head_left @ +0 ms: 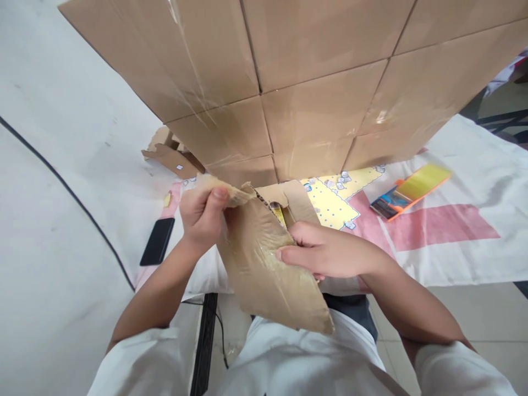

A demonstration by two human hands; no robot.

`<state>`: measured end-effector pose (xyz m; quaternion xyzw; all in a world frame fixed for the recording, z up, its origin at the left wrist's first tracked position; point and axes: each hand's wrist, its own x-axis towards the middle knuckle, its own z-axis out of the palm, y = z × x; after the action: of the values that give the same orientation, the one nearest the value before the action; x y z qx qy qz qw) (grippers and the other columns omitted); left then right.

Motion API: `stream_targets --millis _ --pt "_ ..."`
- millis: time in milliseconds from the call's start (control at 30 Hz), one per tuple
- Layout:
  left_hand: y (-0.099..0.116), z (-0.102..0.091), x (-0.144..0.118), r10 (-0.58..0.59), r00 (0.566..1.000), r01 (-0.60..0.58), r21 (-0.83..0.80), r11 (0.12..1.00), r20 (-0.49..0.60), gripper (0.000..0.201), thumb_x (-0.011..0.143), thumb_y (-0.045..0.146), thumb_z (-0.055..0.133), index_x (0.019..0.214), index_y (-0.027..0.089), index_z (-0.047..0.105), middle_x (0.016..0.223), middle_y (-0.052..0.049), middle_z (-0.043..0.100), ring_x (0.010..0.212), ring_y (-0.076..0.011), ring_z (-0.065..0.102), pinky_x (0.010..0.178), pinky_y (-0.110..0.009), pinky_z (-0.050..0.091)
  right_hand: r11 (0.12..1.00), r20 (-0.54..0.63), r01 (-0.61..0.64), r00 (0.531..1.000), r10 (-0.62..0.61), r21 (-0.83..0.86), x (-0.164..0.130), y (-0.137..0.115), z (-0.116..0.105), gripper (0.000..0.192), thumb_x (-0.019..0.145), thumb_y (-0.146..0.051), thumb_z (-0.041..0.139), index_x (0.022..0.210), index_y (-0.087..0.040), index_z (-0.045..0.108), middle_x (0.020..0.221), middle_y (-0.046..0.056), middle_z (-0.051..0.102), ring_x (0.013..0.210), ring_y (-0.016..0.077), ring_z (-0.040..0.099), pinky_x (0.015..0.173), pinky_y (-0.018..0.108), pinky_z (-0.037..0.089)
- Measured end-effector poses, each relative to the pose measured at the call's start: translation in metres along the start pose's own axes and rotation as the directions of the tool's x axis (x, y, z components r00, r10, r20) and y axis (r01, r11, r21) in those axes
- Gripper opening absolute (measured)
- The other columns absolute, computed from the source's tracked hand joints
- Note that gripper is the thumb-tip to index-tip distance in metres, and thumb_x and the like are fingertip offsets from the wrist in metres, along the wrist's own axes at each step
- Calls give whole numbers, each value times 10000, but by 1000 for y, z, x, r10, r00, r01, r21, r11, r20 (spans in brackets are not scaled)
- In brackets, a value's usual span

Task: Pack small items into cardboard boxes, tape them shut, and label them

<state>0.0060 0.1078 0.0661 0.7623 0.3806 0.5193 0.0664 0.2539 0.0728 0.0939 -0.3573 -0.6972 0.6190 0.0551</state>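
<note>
A piece of cardboard (268,269) with a torn, corrugated edge hangs tilted in front of my body. My left hand (203,212) is closed on a strip at its upper left corner, thumb pressed on top. My right hand (325,250) grips the same piece by its right edge, thumb on the near face and the other fingers partly hidden behind. Shiny tape shows on the cardboard's surface. Just beyond it, a small yellow and black object (278,213) shows beside another brown cardboard part (303,204); what it is I cannot tell.
A big wall of taped cardboard boxes (313,115) rises behind the table. On the patterned cloth (445,231) lie a black phone (157,242) at left and an orange and yellow packet (412,190) at right. Torn cardboard (175,157) sits by the white wall, where a black cable (70,190) runs.
</note>
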Motion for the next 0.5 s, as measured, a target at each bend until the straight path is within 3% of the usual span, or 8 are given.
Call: stream_targets --millis 133,200,267,333,433,500 --pt "-5 0 9 -251 966 234 -213 949 -57 509 992 567 507 640 226 368 543 37 326 457 -112 346 474 -306 287 999 -47 -33 998 34 30 0 3 1 348 905 -399 531 632 -212 422 485 -56 473 423 89 473 425 209 333" --pt "-13 -11 21 -336 937 274 -390 879 -98 551 983 595 500 666 222 246 544 61 187 438 -87 200 447 -293 202 996 -37 -53 998 56 74 -2 9 2 343 892 -406 560 644 -215 421 483 -60 474 423 92 478 436 211 358" --pt "-30 -28 33 -385 904 264 -468 843 -185 546 981 610 474 709 229 195 574 67 135 472 -86 143 453 -288 155 988 -21 -80 996 83 132 -5 17 1 361 890 -441 580 659 -216 418 495 -63 472 428 92 480 443 211 380" --pt "-55 -46 37 -418 869 278 -439 854 -263 475 953 581 502 749 237 247 608 60 225 517 -85 211 479 -279 166 976 -29 -99 994 106 192 -7 26 0 385 893 -497 589 689 -215 424 513 -68 465 429 85 467 431 204 374" --pt "-95 -65 25 -543 812 409 -454 792 -213 305 829 463 604 885 237 406 753 21 464 629 -84 395 522 -264 250 957 -55 -63 995 82 283 -8 38 -4 382 899 -512 594 723 -210 441 530 -72 463 436 75 457 420 189 352" --pt "-120 -73 7 -669 724 503 -533 680 -171 289 788 388 632 947 227 452 839 -3 532 731 -100 492 576 -267 339 946 -75 -31 995 58 323 -7 43 -7 361 902 -479 600 719 -201 459 530 -68 473 442 71 463 427 184 355"
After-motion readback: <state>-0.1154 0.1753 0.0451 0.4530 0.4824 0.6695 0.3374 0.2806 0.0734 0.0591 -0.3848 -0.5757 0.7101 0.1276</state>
